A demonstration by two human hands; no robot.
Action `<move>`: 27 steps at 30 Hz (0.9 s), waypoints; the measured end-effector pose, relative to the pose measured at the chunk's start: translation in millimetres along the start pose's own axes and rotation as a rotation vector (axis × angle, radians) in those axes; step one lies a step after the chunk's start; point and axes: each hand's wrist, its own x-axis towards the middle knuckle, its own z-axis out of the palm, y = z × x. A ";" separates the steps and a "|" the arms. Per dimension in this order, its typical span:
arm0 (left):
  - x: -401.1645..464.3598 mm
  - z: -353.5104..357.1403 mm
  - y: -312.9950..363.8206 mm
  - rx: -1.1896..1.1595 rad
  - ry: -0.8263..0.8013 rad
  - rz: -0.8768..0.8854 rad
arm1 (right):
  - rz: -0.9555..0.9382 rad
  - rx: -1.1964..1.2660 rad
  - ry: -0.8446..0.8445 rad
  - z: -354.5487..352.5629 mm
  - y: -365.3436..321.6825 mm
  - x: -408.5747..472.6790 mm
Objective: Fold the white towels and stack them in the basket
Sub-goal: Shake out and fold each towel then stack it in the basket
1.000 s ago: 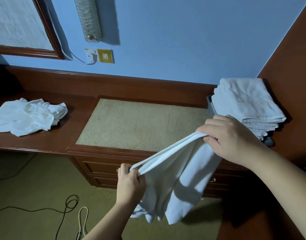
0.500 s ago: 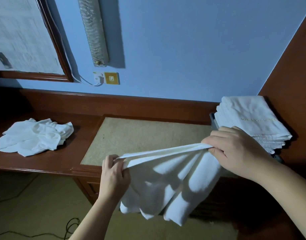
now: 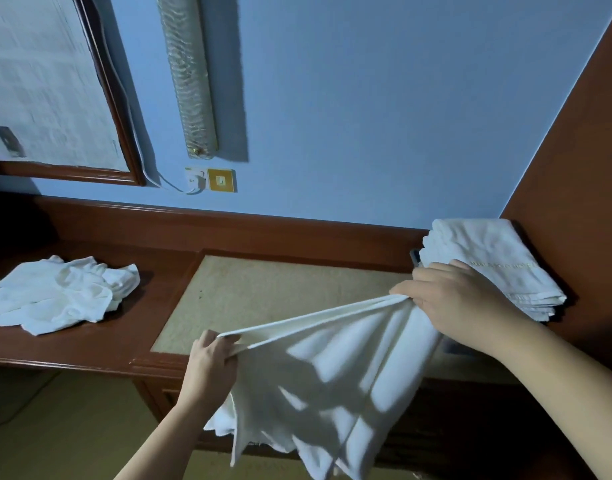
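Far left on the wooden desk (image 3: 90,344): a loose heap of crumpled white towels (image 3: 60,294), unfolded, lying on the lower side section of the desktop. Above it on the blue wall, a wood-framed mirror (image 3: 124,133), a long textured wall lamp (image 3: 187,74), then a white plug and cable (image 3: 197,181) beside a gold switch plate (image 3: 221,180).

Middle: beige inset panel (image 3: 280,289) set into the desk surface, bare.

In front of the panel, a person holds a white towel (image 3: 332,375) stretched between both hands, over the desk's front edge. Left hand (image 3: 211,362) is closed around the lower-left end of the towel's top edge, fingers curled and pinching the hem. The top edge runs taut, rising up to the right. The rest of the cloth hangs below in deep folds and drops in front of the desk drawers; bottom corners dangle free, not touching anything I can see.

Right hand (image 3: 457,299) is closed on the upper-right end of the same edge, fabric bunched under the fingers, knuckles up.

Just behind the right hand, in the desk's far right corner against the wooden side panel (image 3: 574,168): a stack of folded white towels (image 3: 495,261), neat, top one has a faint line of gold lettering, unreadable. A bit of dark basket rim (image 3: 414,256) shows at the stack's left edge; the rest of it is hidden.
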 end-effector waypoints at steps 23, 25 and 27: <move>101.0 -162.0 153.1 0.286 0.306 0.670 | 0.738 -0.028 -0.237 -59.5 48.5 54.5; 103.5 -175.0 151.4 0.286 0.316 0.733 | 0.679 0.120 -0.114 -66.4 50.6 52.5; 106.2 -186.1 139.7 0.340 0.310 0.797 | 0.550 0.269 0.045 -72.9 52.4 45.4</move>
